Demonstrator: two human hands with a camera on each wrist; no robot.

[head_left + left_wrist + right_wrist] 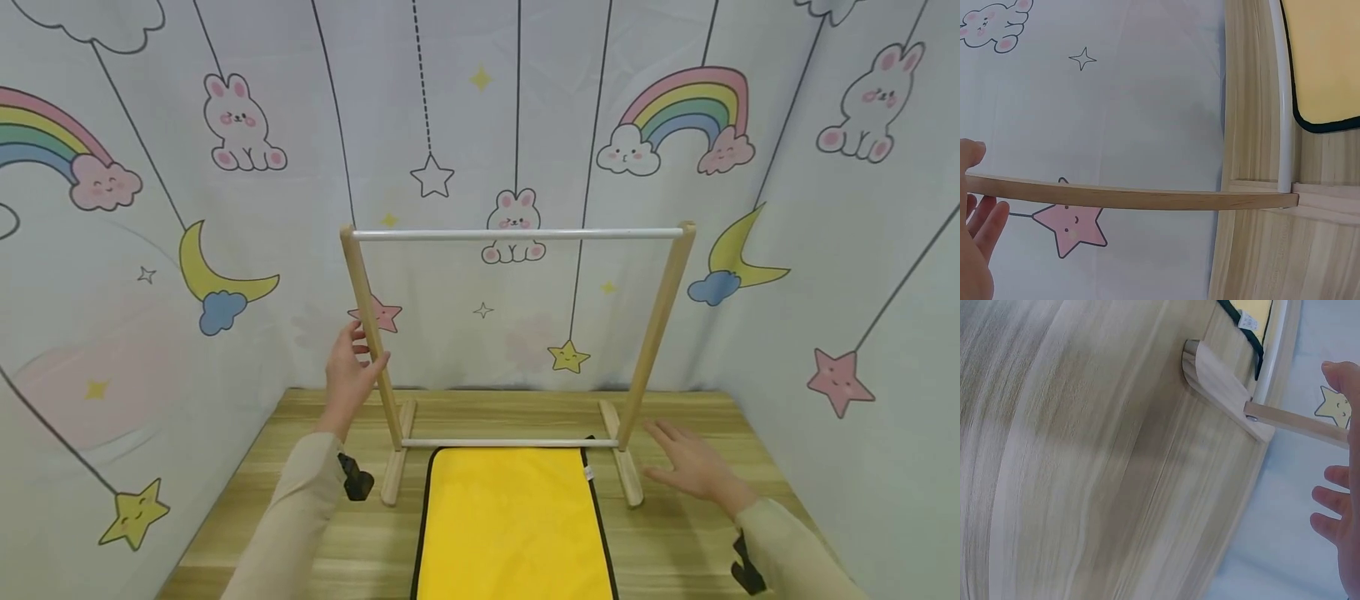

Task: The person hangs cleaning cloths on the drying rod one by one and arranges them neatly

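A small wooden rack (517, 235) with a white top bar stands on the table, and its left post (372, 333) leans slightly. My left hand (354, 365) is raised beside that post, thumb and straight fingers on either side of it. In the left wrist view the thumb of the left hand (975, 237) touches the post (1147, 199), and the fingers lie loose below it without closing. My right hand (693, 467) hovers flat with fingers spread, just right of the rack's right foot (628, 479). A yellow cloth (513, 525) with black trim lies flat in front of the rack.
The wooden table (675, 542) is enclosed by a cartoon-print fabric backdrop (150, 250) on three sides. The rack's lower white bar (510, 442) runs just behind the cloth's far edge. In the right wrist view the right foot (1219, 387) sits near the table's far edge.
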